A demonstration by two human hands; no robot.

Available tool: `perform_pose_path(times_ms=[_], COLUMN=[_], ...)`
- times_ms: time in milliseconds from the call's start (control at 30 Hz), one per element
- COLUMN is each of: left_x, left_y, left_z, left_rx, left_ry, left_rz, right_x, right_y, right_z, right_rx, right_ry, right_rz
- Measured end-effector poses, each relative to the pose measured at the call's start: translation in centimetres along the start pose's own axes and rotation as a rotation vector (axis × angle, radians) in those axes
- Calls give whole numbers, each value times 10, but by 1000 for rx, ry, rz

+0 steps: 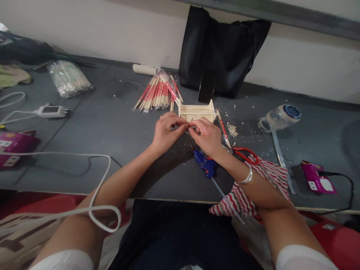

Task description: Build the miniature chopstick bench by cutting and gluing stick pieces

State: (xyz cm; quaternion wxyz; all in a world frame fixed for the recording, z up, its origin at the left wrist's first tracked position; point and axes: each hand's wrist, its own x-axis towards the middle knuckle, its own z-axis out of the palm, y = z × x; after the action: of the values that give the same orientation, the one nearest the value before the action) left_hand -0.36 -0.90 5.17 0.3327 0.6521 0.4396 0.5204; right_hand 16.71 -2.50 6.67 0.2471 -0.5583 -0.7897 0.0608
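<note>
My left hand [168, 129] and my right hand [206, 135] meet fingertip to fingertip at the near side of a small frame of wooden sticks [197, 109]. Thumb and fingers are pinched on each hand; whatever lies between them is too small or hidden to name. The stick frame rests on the dark table, with short posts at its corners. Below my right hand lies a blue glue gun [206, 163] with a clear glue stick in its back. Red-handled scissors [247, 154] sit partly under my right forearm.
Behind my left hand are red-wrapped chopsticks [157, 92]. Bits of cut stick [232, 130] lie right of the frame, near a clear jar [281, 117]. A phone [206, 87] leans on a black bag [222, 48]. A striped cloth [239, 197] and a white cable [108, 165] are close to my arms.
</note>
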Motion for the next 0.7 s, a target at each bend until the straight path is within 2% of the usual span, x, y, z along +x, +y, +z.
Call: perform_pose_path(times_ms=[200,300,500,567,700], left_x=[0,-2,0,5,18], left_y=[0,-1,-22,-29,-33], left_z=[1,2,-2,-5,-9], left_rx=[-6,14,268,336,451], left_ry=[-20,-4,108,68,-96], left_rz=[26,47,227,265,295], right_x=[2,4,6,6,7], right_y=[-1,0,7,9,10], right_z=[3,4,7,9,12], right_rx=[44,105,184,187,166], right_ry=[20,90,204,213,216], right_rz=[42,56,97,101,116])
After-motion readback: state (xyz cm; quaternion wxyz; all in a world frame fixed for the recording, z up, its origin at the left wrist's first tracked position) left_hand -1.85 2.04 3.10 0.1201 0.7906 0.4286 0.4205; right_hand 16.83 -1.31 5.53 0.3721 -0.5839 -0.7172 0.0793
